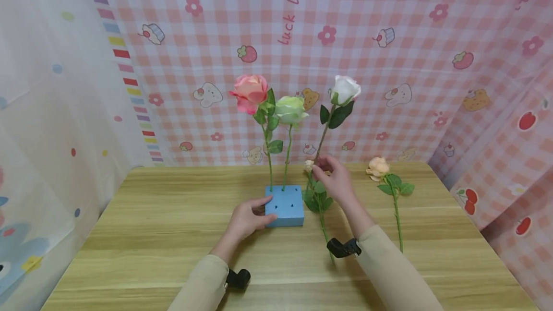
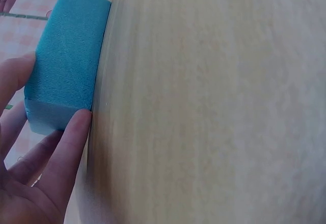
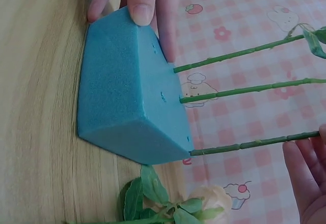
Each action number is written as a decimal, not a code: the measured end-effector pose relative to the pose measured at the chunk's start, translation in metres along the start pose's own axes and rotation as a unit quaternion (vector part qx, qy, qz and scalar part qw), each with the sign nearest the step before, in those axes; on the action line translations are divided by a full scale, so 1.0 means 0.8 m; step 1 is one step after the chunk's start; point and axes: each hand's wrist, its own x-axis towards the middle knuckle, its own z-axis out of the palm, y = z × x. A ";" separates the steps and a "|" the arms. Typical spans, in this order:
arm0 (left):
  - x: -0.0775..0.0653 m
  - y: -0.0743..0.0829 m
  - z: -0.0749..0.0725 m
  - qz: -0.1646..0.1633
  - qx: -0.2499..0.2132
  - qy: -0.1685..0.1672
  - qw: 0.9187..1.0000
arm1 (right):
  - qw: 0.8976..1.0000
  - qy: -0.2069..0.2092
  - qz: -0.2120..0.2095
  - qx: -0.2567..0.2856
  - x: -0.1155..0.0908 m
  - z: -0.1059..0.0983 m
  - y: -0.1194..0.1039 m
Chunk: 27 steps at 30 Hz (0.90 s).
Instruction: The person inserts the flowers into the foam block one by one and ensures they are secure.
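A blue foam block (image 1: 285, 214) with several small holes on top sits on the table. My left hand (image 1: 246, 220) holds its left end, thumb and fingers against the sides. Upright in the block stand a pink rose (image 1: 249, 92) and a pale green rose (image 1: 291, 109). My right hand (image 1: 338, 180) pinches the stem of a white rose (image 1: 345, 89), which leans slightly right. In the right wrist view, that stem's lower end (image 3: 204, 151) meets the block's top at a back corner; how deep it sits I cannot tell.
A peach-coloured flower (image 1: 308, 164) with a leafy stem lies beside the block, partly under my right hand. Farther right lies another peach rose (image 1: 378, 168). A patterned cloth (image 1: 276, 23) hangs behind the wooden table (image 1: 173, 224).
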 end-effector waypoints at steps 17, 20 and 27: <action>0.000 -0.001 0.000 0.004 -0.008 -0.007 1.000 | 0.999 0.011 -0.021 -0.024 0.015 0.019 -0.006; 0.000 -0.001 0.000 0.004 -0.010 -0.008 1.000 | 0.999 0.011 -0.028 -0.018 0.016 0.020 -0.007; -0.001 0.000 0.000 0.007 -0.007 -0.007 1.000 | 0.999 -0.003 -0.047 0.007 0.017 0.026 -0.004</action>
